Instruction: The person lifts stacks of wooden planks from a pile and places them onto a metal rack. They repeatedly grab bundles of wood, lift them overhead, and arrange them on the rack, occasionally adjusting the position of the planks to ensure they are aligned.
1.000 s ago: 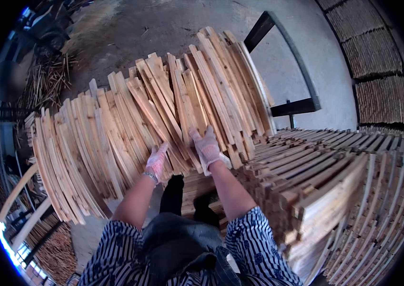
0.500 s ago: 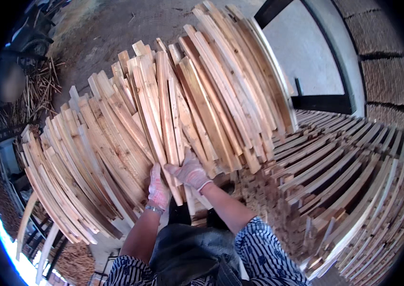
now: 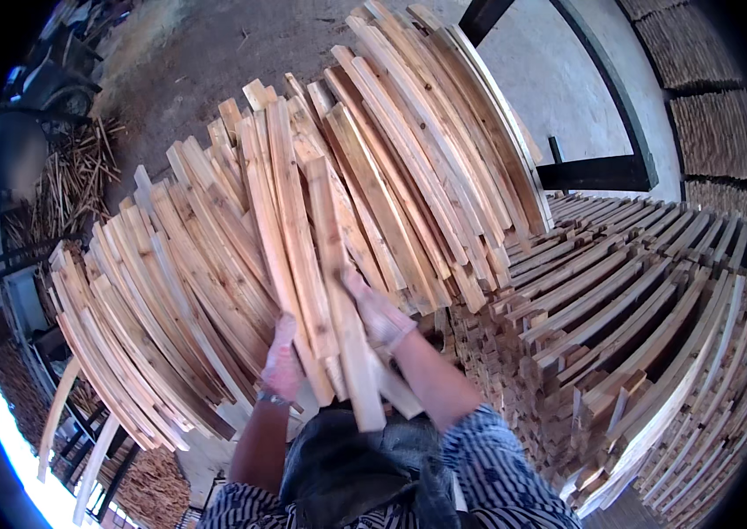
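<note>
Several wooden slats [image 3: 304,273] lie between my gloved hands, tilted toward me on top of a wide heap of loose slats [image 3: 206,256]. My left hand [image 3: 282,360], in a pale pinkish glove, grips their left side near the lower ends; its fingers are partly hidden by the wood. From the right, my right hand [image 3: 379,316], gloved alike, closes on a shorter slat [image 3: 343,300] whose lower end sticks out toward my apron. Another slat end [image 3: 398,388] juts out below my right wrist.
Stacked slats [image 3: 620,353] in tight layers fill the right side. A dark metal frame [image 3: 598,174] stands behind the heap, beside bundled wood [image 3: 721,132] at the far right. Thin sticks [image 3: 74,181] lie scattered at the far left, near a wheeled cart [image 3: 60,84].
The slats between my hands have slid toward me, their lower ends now farther down. One slat has come forward on the right. My right hand has moved slightly right, my left slightly down.
</note>
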Available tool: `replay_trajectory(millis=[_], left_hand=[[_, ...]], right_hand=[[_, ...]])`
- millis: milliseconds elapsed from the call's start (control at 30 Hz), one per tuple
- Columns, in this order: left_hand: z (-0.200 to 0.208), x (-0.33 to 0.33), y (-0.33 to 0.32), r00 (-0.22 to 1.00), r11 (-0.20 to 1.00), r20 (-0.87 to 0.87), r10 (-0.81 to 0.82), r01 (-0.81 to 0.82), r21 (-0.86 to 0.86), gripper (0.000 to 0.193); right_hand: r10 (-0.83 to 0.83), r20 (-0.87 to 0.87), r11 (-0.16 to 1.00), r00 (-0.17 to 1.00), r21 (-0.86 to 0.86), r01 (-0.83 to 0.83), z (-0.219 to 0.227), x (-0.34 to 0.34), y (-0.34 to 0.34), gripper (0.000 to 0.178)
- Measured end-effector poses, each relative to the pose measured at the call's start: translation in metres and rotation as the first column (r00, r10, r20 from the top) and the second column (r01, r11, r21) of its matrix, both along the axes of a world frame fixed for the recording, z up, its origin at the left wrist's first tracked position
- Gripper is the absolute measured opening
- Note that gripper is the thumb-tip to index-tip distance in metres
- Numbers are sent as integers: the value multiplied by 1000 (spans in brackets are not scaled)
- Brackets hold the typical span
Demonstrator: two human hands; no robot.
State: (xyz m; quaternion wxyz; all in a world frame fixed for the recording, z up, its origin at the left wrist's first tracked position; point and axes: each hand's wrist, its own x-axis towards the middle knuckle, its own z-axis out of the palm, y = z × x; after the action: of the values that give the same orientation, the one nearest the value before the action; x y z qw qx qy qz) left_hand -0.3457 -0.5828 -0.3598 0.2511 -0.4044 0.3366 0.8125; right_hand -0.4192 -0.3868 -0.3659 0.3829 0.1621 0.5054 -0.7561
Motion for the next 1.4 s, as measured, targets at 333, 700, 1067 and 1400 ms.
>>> replay_trajectory(millis=[333, 700, 1067, 1400], left_hand=[[76, 62, 39, 976, 983, 194, -95, 123, -134, 47], [73, 66, 18, 985, 984, 105, -134, 145, -100, 43], [124, 59, -43, 768, 764, -355, -533, 257, -592, 53], [289, 22, 60, 723, 902, -570, -390, 175, -396, 72]], right_hand=[[383, -216, 920, 898, 180, -349, 22, 66, 32, 71], [412, 161, 868, 897, 229, -440, 7, 136, 1, 71], [138, -389, 990, 911, 30, -138, 159, 74, 48, 46], [105, -739, 917, 665, 330, 222, 334, 99, 87, 114]])
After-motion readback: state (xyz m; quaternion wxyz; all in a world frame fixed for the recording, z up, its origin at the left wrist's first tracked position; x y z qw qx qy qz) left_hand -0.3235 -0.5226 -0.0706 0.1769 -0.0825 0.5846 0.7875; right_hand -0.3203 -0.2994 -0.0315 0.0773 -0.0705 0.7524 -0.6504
